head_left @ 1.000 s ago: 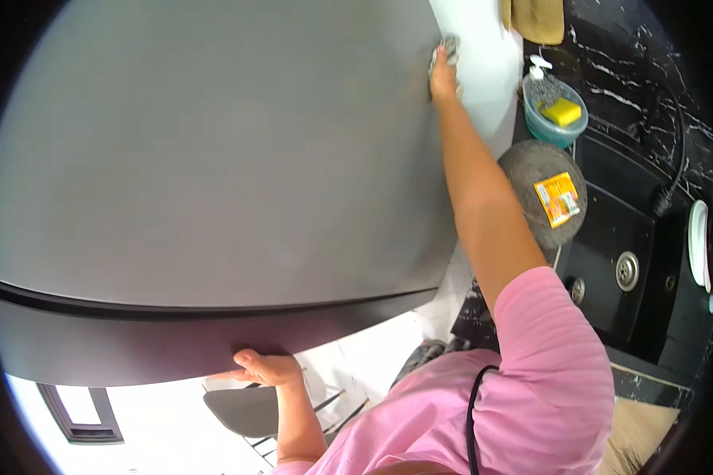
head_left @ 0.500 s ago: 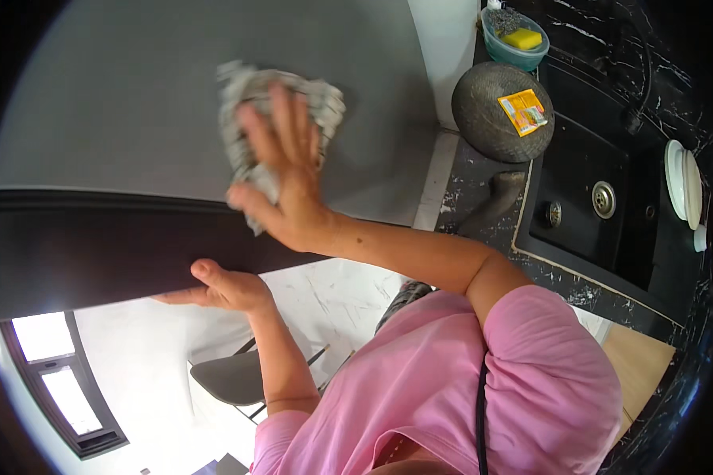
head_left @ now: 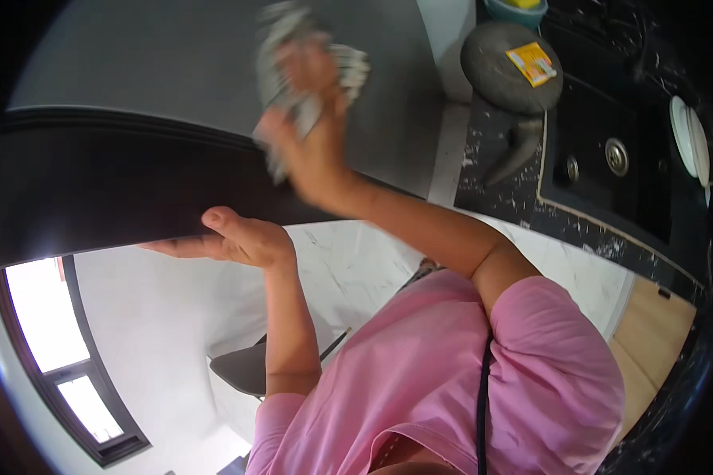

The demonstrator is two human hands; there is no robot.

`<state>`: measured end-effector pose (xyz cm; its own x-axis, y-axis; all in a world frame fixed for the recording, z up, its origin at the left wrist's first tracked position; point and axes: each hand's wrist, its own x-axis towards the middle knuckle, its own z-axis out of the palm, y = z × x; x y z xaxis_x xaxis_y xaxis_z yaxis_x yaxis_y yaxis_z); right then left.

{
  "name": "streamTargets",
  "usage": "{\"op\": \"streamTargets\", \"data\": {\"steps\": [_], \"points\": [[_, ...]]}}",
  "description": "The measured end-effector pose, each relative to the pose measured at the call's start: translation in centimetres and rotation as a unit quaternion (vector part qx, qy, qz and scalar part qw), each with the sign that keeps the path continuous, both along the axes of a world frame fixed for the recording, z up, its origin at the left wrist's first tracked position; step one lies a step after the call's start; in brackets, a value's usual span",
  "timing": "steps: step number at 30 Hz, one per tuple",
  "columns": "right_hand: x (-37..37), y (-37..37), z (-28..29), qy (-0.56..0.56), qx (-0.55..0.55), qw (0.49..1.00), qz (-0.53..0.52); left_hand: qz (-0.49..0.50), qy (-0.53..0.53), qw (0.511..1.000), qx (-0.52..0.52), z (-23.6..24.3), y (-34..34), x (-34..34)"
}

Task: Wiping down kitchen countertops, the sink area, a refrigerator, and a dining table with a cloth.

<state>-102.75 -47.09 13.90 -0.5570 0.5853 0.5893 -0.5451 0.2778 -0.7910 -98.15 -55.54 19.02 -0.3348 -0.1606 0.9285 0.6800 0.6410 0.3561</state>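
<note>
1. Right hand (head_left: 318, 142) (blurred) covers a pale cloth (head_left: 352, 71) over the grey panel (head_left: 174, 71); whether its grip clutches, I cannot tell.
2. Left hand (head_left: 245, 240), its grip wide, meets the dark panel's (head_left: 119, 182) lower edge.

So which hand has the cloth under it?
The right hand, blurred, has the pale cloth under it, over the grey upper panel. The left hand shows no cloth; it's at the dark lower panel's edge.

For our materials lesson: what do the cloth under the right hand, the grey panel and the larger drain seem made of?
Cloth: matt fabric, judging by its crumpled folds; blur hides the fibre.
Grey panel: perhaps painted metal or plastic, satin, by its even sheen.
Larger drain: probably polished steel, from its silvery glints.
</note>
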Motion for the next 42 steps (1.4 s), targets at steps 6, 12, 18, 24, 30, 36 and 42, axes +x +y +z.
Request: {"op": "streamTargets", "data": {"steps": [6,12,18,24,30,36,42], "points": [[4.6,-2.8,-9.6,0.032,-0.02,0.996,0.076,-0.025,0.034,0.999,-0.028,0.1,-0.4,-0.4],[3.5,-3.7,-27.9,-0.26,-0.353,0.898,0.035,-0.099,0.041,0.993,-0.052,-0.2,-0.3,-1.1],[5.0,-5.0,-4.5,-0.046,-0.077,0.994,-0.064,-0.076,0.049,0.993,-0.079,-0.5,-1.9,-1.1],[4.9,-2.6,-2.9,0.091,0.059,0.994,-0.024,-0.061,0.05,0.992,-0.101,-0.4,-2.0,-0.8],[7.2,-4.0,-17.8,-0.212,-0.168,0.962,-0.041,-0.056,0.073,0.989,-0.117,0.1,-1.8,-1.2],[9.3,4.1,-10.6,-0.182,-0.46,0.858,0.135,-0.064,0.077,0.99,-0.097,-0.2,-2.0,-1.8],[6.6,1.3,4.7,0.071,0.067,0.988,0.116,-0.068,0.049,0.993,-0.082,0.7,-2.2,-0.8]]}}
